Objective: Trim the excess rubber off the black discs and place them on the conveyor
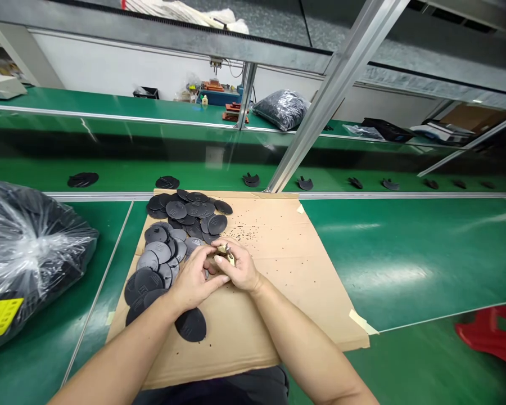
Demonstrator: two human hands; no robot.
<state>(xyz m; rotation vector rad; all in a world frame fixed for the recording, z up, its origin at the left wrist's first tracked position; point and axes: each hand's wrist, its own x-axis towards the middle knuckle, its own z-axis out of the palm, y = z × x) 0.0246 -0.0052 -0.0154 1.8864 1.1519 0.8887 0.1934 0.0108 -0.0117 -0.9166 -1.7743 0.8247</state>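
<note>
Both my hands meet over a brown cardboard sheet (287, 281) on the green bench. My left hand (194, 278) has its fingers curled against my right hand (238, 270), and together they close round a small part that my fingers mostly hide. A small yellowish tool (225, 253) sticks up from my right hand's fingers. Just left of my hands lies a spread of several round black plastic discs (181, 222). One more black disc (191, 324) lies alone under my left wrist. Tiny dark shavings (244, 232) are scattered on the cardboard beyond my hands.
A large clear bag of black parts (25, 253) with a yellow label sits at the left. More black parts (306, 183) lie along the conveyor belt behind. An aluminium post (320, 107) rises at centre. A red stool (493, 334) stands at lower right.
</note>
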